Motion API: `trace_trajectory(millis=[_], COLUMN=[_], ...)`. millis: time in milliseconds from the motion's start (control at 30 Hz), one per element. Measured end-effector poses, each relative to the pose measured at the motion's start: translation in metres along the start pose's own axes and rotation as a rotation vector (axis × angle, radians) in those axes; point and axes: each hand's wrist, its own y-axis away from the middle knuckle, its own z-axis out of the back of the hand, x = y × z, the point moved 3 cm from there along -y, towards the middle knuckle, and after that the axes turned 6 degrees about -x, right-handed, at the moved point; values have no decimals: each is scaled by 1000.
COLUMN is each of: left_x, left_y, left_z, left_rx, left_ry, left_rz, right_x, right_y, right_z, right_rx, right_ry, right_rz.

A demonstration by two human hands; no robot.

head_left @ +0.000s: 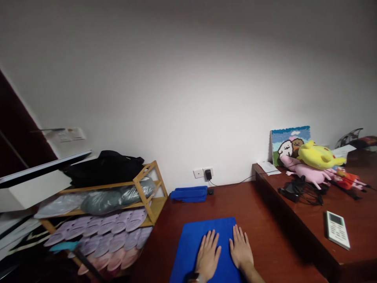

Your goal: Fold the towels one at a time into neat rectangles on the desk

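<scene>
A blue cloth (188, 243) lies spread flat on the reddish-brown wooden surface. My left hand (208, 255) rests palm down on it, fingers stretched out, with a dark watch at the wrist. Close by, my right hand (241, 247) lies flat at the cloth's right edge, its fingers pointing away from me and slightly apart. Neither hand grips anything. Behind them, near the wall, sits a folded blue cloth (189, 193) with a small black object (210, 192) at its right end.
A wooden rack (153, 208) at left holds lilac and pink slippers and a black bag (106, 169). On the raised surface at right are plush toys (319, 155), a picture (290, 143), black cables and a white remote (337, 229). A black plug (208, 174) trails a cord.
</scene>
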Motion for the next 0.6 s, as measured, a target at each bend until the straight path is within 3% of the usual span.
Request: trace_trajectory(millis=[100, 200, 300, 433, 500, 600], left_x=[-35, -35, 3, 83, 114, 134], left_y=[-26, -33, -19, 16, 31, 42], left_z=[-19, -21, -3, 31, 38, 33], left_rx=[71, 91, 109, 141, 145, 113], left_ry=[63, 110, 70, -46, -58, -60], left_rz=[74, 150, 261, 432, 440, 421], right_x=[0, -1, -1, -2, -3, -5], right_y=[0, 1, 2, 2, 2, 1], right_z=[0, -2, -3, -7, -10, -14], right_rx=[21, 25, 21, 24, 28, 45], right_ry=[29, 49, 66, 96, 119, 136], right_rz=[-1, -2, 7, 4, -3, -6])
